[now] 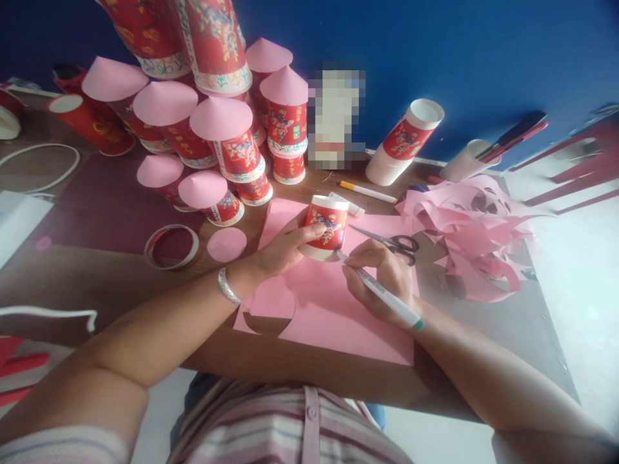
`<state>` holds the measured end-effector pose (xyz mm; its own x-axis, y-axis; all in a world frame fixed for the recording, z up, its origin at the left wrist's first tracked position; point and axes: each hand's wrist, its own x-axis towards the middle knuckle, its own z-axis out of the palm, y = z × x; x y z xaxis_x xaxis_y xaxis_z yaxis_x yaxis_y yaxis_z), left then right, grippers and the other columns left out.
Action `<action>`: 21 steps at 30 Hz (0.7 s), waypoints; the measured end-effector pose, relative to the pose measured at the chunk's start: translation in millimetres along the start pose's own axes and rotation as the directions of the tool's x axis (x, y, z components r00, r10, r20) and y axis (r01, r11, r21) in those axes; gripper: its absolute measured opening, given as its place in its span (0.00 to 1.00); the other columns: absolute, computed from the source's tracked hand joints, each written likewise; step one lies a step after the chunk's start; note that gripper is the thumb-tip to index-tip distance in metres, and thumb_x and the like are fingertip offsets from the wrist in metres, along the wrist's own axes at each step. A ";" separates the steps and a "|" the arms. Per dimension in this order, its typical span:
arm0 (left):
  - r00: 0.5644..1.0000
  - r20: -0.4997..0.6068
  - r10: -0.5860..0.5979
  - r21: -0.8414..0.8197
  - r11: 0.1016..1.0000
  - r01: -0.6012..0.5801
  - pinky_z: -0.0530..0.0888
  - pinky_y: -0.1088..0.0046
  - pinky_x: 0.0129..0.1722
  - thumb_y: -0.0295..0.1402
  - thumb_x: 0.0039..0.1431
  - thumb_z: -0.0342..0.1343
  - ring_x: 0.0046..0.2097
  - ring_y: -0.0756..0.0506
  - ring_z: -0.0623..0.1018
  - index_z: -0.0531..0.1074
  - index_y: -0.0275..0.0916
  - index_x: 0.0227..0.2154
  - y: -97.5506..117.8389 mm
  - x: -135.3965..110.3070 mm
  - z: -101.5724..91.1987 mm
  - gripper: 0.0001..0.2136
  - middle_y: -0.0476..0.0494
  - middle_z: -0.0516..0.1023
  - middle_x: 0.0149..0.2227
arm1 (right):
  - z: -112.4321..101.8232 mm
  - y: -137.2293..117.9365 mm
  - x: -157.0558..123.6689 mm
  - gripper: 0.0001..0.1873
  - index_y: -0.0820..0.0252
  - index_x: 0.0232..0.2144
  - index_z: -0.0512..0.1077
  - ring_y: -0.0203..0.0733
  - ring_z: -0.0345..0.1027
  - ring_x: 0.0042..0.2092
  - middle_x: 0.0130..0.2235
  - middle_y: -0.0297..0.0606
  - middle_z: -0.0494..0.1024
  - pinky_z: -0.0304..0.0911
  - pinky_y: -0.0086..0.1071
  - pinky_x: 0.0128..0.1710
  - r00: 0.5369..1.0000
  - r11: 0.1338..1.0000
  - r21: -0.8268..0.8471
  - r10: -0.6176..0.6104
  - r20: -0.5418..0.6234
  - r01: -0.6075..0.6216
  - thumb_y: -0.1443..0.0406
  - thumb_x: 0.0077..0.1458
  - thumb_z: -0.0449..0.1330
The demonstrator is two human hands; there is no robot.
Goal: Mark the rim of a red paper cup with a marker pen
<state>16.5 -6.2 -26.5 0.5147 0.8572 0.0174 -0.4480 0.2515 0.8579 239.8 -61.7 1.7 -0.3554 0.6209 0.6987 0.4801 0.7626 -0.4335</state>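
Note:
My left hand (290, 241) is wrapped round a red paper cup (333, 222) with a printed figure and white bands at both ends. It holds the cup above pink paper (329, 309). Between the fingers of my right hand (382, 277) is a white marker (387, 296) with a green end. The marker's tip meets the white band at the cup's lower right, or lies very close to it. Scissors (387, 241) with dark handles lie just beyond my right hand. A yellow-and-white marker (368, 192) rests farther back.
Several red cups with pink cone tops (221, 119) stand at the back left. Pink paper scraps (464, 225) pile up at the right. A stack of cups (406, 142) and a pen holder (469, 161) stand along the blue wall. A tape roll (171, 247) lies at left.

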 end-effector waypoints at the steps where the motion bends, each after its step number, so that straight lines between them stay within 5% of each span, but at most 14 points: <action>1: 1.000 -0.002 0.003 -0.007 1.000 -0.003 0.82 0.62 0.52 0.49 0.68 0.75 0.50 0.39 0.88 0.83 0.40 0.50 -0.9 0.2 -0.5 0.19 0.39 0.90 0.49 | 0.1 0.1 -0.2 0.07 0.48 0.44 0.75 0.41 0.82 0.31 0.34 0.30 0.84 0.77 0.32 0.29 1.000 1.000 -0.004 -0.002 -0.002 0.002 0.69 0.72 0.66; 21: 1.000 0.011 0.025 0.014 1.000 -0.025 0.81 0.62 0.49 0.52 0.69 0.74 0.50 0.38 0.87 0.83 0.41 0.51 -1.4 0.7 -0.9 0.21 0.37 0.91 0.51 | -3.0 -5.9 4.8 0.12 0.47 0.45 0.73 0.40 0.82 0.31 0.33 0.28 0.83 0.75 0.31 0.29 1.000 0.999 0.030 -0.027 -0.001 0.027 0.73 0.72 0.65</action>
<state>16.8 -5.5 -28.2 0.5111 0.8583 0.0447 -0.4510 0.2235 0.8641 237.6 -63.7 9.3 -0.3673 0.6001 0.7106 0.4458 0.7841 -0.4317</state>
